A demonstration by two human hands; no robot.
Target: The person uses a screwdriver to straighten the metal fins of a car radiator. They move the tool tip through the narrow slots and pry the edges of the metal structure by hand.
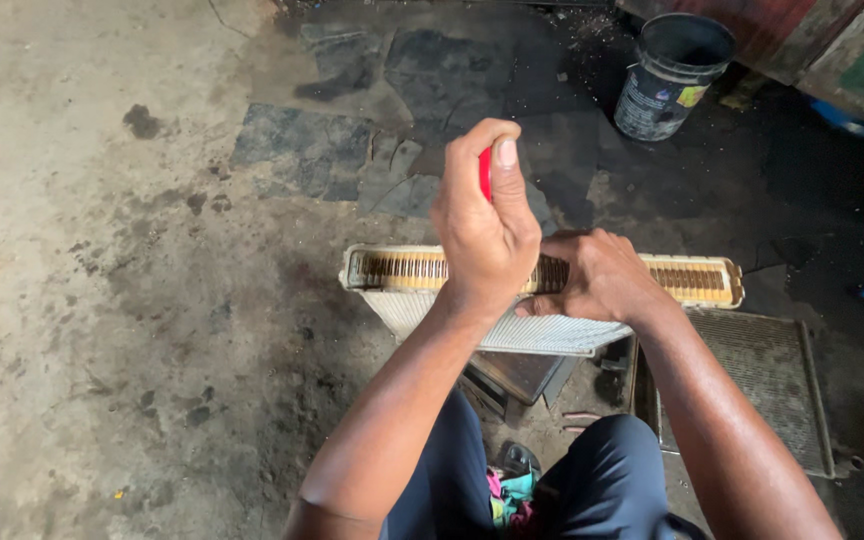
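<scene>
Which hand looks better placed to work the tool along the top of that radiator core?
The left hand, probably: it grips the red-handled tool above the radiator core. The right hand rests on the core's top edge, steadying it.

Bare floor (102, 300) left; bucket (672, 75) and flat radiator (762, 385) crowd right

The radiator (692, 280) shows dull brass-coloured metal along its top edge and fine, matt silvery fins on its face. The red tool (486, 172) in the left hand (487, 235) looks like smooth plastic. The floor (102, 250) is rough, oil-stained concrete. The black bucket (672, 75) looks like scuffed, grimy plastic. The trousers (602, 485) are dark matt cloth.
</scene>
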